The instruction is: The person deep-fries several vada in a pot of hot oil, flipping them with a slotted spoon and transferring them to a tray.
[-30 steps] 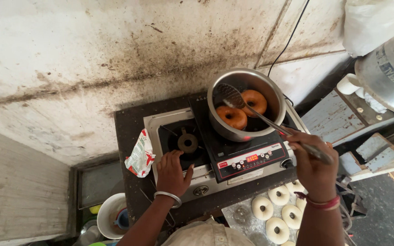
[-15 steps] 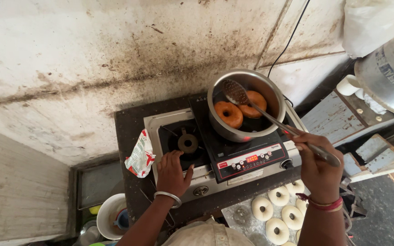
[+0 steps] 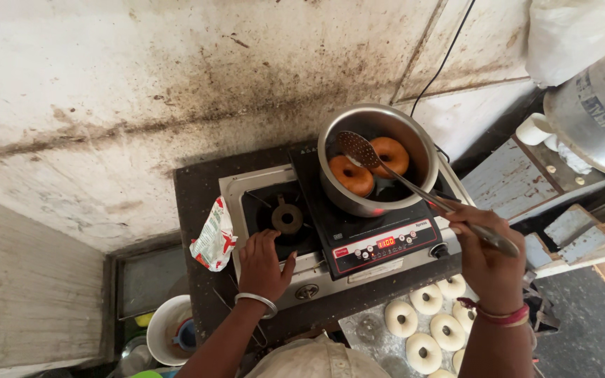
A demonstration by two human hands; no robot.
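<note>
since before, skimmer hardly shifts over doughnuts; right hand grip pinches its handle, left hand spread on stove.

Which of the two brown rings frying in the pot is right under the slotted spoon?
The front-left ring: the slotted spoon hangs over its back edge. The other ring sits farther back-right.

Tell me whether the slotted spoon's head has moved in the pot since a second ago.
Yes. The slotted spoon slid from the pot's far rim toward its near side, now over the doughnut.
</note>
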